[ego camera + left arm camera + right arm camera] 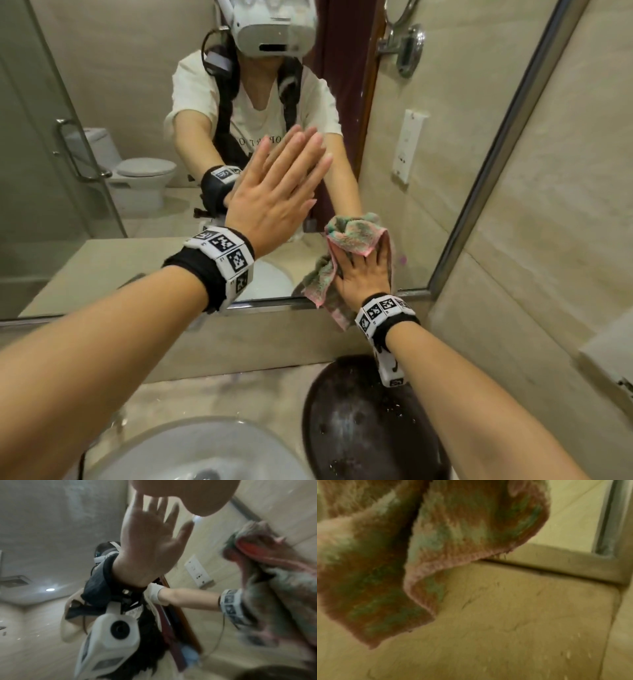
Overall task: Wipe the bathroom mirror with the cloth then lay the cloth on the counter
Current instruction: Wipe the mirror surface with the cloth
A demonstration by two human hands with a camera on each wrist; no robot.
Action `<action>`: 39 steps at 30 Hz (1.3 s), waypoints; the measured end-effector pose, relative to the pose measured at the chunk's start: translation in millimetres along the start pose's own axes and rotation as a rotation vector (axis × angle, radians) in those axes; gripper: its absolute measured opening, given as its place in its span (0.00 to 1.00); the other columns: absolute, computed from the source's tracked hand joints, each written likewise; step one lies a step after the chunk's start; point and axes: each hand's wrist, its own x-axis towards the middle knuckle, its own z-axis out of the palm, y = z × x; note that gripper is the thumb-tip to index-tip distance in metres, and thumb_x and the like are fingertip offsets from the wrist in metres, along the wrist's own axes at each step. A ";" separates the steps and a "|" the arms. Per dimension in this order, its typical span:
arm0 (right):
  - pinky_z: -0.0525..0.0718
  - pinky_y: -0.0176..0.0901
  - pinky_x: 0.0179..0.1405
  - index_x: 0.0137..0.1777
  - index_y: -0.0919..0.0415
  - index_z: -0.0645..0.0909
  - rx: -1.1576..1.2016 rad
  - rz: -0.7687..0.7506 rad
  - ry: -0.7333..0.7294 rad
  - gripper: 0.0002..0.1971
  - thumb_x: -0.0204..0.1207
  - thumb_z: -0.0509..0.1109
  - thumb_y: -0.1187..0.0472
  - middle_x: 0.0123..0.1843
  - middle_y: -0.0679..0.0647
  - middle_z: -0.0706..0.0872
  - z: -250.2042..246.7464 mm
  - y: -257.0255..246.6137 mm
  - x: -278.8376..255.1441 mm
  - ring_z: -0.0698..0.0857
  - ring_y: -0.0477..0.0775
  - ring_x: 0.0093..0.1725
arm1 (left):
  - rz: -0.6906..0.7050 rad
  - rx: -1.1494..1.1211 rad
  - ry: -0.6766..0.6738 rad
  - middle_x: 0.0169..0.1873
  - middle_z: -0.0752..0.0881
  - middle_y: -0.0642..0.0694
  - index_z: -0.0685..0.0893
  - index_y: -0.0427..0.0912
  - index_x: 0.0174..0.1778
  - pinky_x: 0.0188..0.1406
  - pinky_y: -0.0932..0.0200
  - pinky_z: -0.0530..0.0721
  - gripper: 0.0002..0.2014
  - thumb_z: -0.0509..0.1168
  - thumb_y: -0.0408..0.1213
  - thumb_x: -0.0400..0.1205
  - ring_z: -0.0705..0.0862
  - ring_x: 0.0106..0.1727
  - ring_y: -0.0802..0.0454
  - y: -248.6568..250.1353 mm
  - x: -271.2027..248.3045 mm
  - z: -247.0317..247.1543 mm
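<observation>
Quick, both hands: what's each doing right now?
Left hand: open, flat on the mirror, holding nothing.
Right hand: open, fingers straight, pressing the cloth against the mirror.

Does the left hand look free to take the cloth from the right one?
Probably yes: the left hand lies flat and empty on the mirror, beside the cloth under the right hand, nothing between.

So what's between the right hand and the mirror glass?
The pink-and-green terry cloth lies between the right hand and the metal-framed wall mirror, seen in the head view.
</observation>
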 end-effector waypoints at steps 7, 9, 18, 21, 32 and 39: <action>0.46 0.69 0.80 0.79 0.51 0.38 0.220 0.690 -0.071 0.43 0.67 0.56 0.44 0.78 0.77 0.61 10.7 19.1 -20.5 0.58 0.78 0.78 | 0.010 0.052 0.042 0.80 0.64 0.40 0.61 0.42 0.81 0.77 0.38 0.54 0.27 0.52 0.48 0.86 0.63 0.80 0.41 1.9 -11.0 4.9; 0.52 0.68 0.80 0.80 0.55 0.31 0.282 0.827 -0.143 0.51 0.67 0.65 0.48 0.80 0.74 0.56 7.6 21.3 -19.7 0.58 0.75 0.79 | 0.010 0.040 0.048 0.80 0.64 0.40 0.60 0.42 0.82 0.77 0.37 0.53 0.27 0.52 0.47 0.87 0.63 0.80 0.41 3.4 -10.5 5.8; 0.49 0.59 0.80 0.82 0.68 0.37 0.485 1.206 -0.235 0.66 0.59 0.74 0.33 0.84 0.67 0.47 -12.5 -13.7 -7.0 0.51 0.67 0.82 | 0.018 0.034 0.100 0.79 0.65 0.39 0.61 0.41 0.81 0.74 0.35 0.59 0.27 0.52 0.46 0.87 0.65 0.79 0.40 6.4 -8.9 4.2; 0.47 0.59 0.80 0.82 0.69 0.37 0.544 1.234 -0.195 0.68 0.57 0.75 0.32 0.83 0.69 0.49 -19.9 -28.3 2.2 0.52 0.68 0.82 | 0.012 0.039 0.099 0.79 0.65 0.38 0.61 0.40 0.81 0.75 0.34 0.59 0.27 0.52 0.46 0.87 0.64 0.80 0.39 6.9 -9.0 4.6; 0.53 0.65 0.78 0.83 0.62 0.40 0.575 1.192 -0.172 0.60 0.64 0.74 0.37 0.82 0.69 0.50 -36.5 -26.4 7.1 0.56 0.72 0.80 | 0.010 0.063 0.116 0.79 0.65 0.39 0.61 0.41 0.81 0.74 0.34 0.61 0.27 0.54 0.46 0.86 0.65 0.79 0.40 4.1 -10.8 7.1; 0.55 0.64 0.78 0.83 0.63 0.38 0.561 1.258 -0.138 0.52 0.63 0.52 0.38 0.83 0.68 0.48 -42.4 6.0 22.1 0.57 0.69 0.80 | 0.015 0.067 0.100 0.80 0.63 0.39 0.60 0.41 0.82 0.77 0.36 0.54 0.27 0.53 0.46 0.87 0.63 0.80 0.40 3.5 -10.8 9.0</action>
